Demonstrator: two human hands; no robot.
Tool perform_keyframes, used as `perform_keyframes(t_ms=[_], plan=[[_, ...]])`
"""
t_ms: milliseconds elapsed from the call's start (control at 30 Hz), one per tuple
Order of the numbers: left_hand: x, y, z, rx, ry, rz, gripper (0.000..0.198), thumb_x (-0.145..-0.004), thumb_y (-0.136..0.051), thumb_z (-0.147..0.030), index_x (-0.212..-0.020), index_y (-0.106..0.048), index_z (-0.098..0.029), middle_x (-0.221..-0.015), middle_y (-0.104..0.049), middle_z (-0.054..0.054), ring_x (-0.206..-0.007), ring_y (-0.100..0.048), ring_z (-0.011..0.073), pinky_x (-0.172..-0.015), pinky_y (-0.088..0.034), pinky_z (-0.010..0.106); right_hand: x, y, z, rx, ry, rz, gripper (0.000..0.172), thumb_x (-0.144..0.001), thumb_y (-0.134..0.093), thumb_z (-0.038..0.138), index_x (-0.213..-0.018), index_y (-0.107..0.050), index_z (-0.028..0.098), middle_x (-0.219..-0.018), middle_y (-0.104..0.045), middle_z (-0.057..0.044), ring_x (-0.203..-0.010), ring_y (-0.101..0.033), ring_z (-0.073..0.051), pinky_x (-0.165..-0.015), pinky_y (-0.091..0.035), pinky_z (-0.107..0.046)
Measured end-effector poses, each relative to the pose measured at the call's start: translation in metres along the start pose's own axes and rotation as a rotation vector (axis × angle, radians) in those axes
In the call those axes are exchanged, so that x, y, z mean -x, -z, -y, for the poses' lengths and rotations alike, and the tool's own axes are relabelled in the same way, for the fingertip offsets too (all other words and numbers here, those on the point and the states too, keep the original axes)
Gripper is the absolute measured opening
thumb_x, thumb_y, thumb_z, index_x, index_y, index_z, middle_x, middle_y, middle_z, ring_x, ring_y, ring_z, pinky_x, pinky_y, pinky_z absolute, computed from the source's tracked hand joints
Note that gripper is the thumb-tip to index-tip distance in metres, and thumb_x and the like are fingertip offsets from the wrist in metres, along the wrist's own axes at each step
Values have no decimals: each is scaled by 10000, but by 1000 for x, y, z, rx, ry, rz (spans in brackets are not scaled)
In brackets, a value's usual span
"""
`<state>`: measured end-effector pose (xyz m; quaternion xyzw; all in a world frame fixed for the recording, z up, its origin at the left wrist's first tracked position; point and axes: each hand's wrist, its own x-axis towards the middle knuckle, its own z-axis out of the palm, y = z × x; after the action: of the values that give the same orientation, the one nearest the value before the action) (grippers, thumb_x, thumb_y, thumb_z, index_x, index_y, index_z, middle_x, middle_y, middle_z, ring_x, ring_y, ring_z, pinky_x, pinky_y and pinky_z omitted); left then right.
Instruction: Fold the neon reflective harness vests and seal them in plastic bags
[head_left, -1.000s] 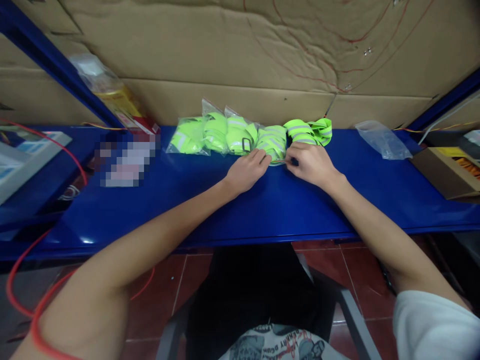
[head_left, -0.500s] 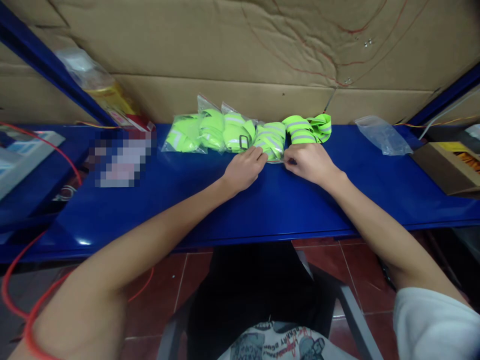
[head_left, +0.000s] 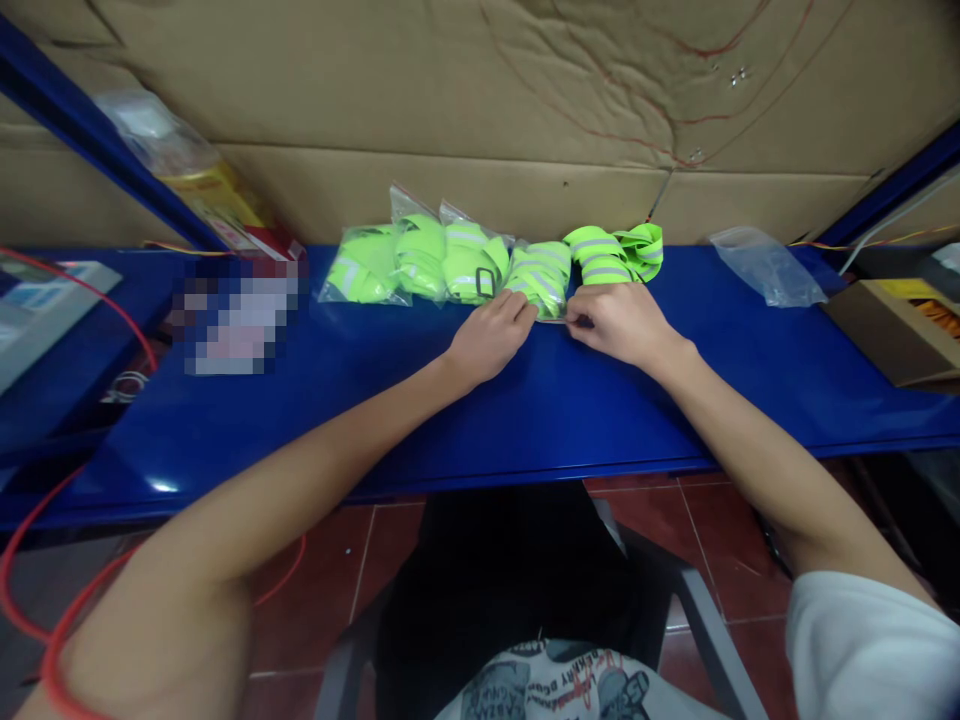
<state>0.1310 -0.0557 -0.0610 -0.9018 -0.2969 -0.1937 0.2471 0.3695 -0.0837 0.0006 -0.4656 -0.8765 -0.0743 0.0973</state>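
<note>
A clear zip bag (head_left: 541, 270) filled with a neon-green reflective strap lies on the blue table, its near edge toward me. My left hand (head_left: 495, 330) pinches the left end of that edge, and my right hand (head_left: 619, 322) pinches the right end. Left of it, several packed bags (head_left: 420, 262) of similar green straps sit in a row; a black buckle shows through one. Just beyond my right hand are rolled green straps (head_left: 600, 250) with silver stripes, seemingly without a bag. The fingertips are partly hidden by the hands.
On the right lie an empty clear plastic bag (head_left: 765, 268) and an open cardboard box (head_left: 900, 325) with orange contents. A bottle with a yellow label (head_left: 210, 190) leans at the back left. Red tubing (head_left: 52, 630) loops by my left arm. Cardboard (head_left: 390, 90) lines the back.
Both hands keep pinching the bag's near edge in almost the same place. The view has shifted very slightly; nothing else has visibly moved.
</note>
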Motion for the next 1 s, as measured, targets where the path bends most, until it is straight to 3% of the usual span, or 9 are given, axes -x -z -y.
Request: perform_keyframes(t_ms=[267,500,700,1000], plan=[[1,-2,4,89,-16,-10,288,-1103,-444,-100,-1101,-732,-107,-1039,-704,151,-1005,-664,282,-891,-593,399,1,2,2,-18,2,3,181,-943,-626,177,-914,-804,188,-929,-810,-80,-794,-650,-229,-653,-249,-359],[2,-1,6,172,9,-72,339,-1140,-407,-171,-1082,-739,-132,-1009,-709,139,-980,-663,267,-889,-589,404,5,7,-1,-42,56,-11,191,-933,-630,153,-912,-814,200,-941,-828,-68,-819,-676,-232,-702,-324,-350],[-3,2,1,184,-44,-123,302,-1144,-456,-214,-1216,-737,-129,-1090,-735,143,-1035,-674,273,-936,-590,415,4,5,-1,-67,77,-13,205,-966,-607,150,-961,-810,178,-973,-823,-87,-840,-687,-238,-721,-339,-351],[-2,1,0,179,-38,-123,342,-1151,-420,-187,-1069,-747,-137,-1005,-730,119,-960,-673,244,-906,-587,378,5,8,8,-57,85,3,227,-1013,-583,168,-1016,-809,178,-1007,-816,-98,-852,-690,-236,-702,-341,-355]])
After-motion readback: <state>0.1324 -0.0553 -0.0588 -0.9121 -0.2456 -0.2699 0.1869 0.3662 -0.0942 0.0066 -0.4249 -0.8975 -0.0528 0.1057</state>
